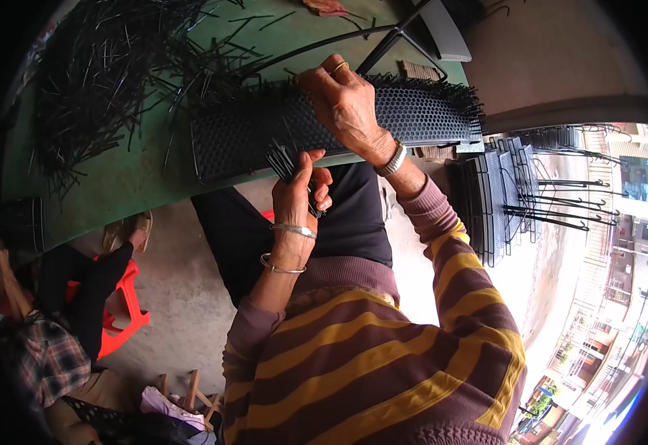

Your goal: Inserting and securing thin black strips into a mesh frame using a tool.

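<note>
A long black panel with a honeycomb of holes (420, 115) lies across the table in front of me. Thin black strips bristle along its far edge. My left hand (293, 196), at the panel's near edge, is closed round a bundle of short black strips (281, 162), their ends fanning out past the fingers. Over the panel's middle, my right hand (345, 107) has its fingers pinched together by the far edge. Whatever sits between those fingertips is hidden.
A big heap of loose black strips (94, 81) covers the green table's (109, 215) far left. A black metal frame (379, 48) stands behind the panel. Black mesh racks with hooked rods (491, 200) stack up at right. At left, another person (50, 356) sits near a red stool (125, 315).
</note>
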`<state>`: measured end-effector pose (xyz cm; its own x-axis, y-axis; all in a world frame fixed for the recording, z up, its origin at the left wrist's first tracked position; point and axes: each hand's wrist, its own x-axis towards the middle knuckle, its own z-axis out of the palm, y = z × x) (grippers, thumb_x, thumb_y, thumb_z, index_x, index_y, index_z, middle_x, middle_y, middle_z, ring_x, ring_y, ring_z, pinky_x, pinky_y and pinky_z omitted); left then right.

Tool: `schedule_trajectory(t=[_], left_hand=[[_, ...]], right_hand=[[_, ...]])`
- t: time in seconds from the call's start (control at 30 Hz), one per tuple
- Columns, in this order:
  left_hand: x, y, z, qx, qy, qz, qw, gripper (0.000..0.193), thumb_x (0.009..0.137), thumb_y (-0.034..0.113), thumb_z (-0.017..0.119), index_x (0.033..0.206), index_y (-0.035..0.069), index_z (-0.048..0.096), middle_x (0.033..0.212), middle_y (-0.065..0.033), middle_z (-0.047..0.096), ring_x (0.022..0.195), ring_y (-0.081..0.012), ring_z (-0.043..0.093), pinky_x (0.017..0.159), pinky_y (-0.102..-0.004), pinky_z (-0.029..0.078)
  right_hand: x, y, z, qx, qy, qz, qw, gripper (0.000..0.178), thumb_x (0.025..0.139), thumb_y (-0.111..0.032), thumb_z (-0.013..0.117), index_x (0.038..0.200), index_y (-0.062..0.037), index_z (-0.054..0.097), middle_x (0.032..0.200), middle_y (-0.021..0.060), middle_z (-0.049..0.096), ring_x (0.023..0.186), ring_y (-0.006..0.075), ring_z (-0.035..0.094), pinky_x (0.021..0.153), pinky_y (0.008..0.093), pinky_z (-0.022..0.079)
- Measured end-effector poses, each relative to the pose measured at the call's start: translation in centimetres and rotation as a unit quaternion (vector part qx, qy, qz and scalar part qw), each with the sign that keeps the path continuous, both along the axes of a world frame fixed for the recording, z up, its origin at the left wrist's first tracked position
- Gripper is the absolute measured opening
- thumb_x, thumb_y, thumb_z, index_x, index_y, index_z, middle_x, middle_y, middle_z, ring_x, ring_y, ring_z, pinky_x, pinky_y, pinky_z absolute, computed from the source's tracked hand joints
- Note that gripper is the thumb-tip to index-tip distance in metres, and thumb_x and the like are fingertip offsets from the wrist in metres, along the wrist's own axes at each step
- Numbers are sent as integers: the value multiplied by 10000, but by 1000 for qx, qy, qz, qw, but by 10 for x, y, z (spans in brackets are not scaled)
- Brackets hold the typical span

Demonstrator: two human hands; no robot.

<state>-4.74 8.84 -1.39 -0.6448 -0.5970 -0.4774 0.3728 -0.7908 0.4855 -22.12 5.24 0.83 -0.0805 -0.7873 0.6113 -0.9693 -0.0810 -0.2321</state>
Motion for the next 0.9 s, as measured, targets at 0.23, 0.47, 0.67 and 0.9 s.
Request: schedule_trajectory(t=[0.23,0.47,0.67,0.9], left_hand=[[0,1,-1,1,-4,-16,1000,351,983,342,585,1086,9,629,686,-21,539,515,-68,411,463,-235,324],[2,0,4,8,2,-22,1000,375,976,331,599,1162,5,623,692,-5,535,537,-53,407,459,-216,318],[-3,-3,0,-16,3,-73,997,418,971,342,602,1242,24,592,850,-78,679,563,-71,512,445,-220,385],[-9,-2,21,37,-82,-54,995,389,967,373,594,1262,119,590,886,-105,706,646,-124,639,528,-267,545]], right_hand=[[-1,-3,-4,80,49,-88,992,172,830,-152,693,998,-126,711,887,90,589,778,295,631,667,386,523],[-3,30,13,96,-157,23,983,253,868,-238,708,1058,-70,704,834,89,636,772,253,623,677,357,504],[-11,47,20,287,-370,186,864,183,926,-168,630,966,6,672,794,42,659,714,100,619,634,239,484],[-6,37,24,36,-405,14,913,70,945,-61,550,972,1,565,779,68,673,683,127,659,645,266,532]])
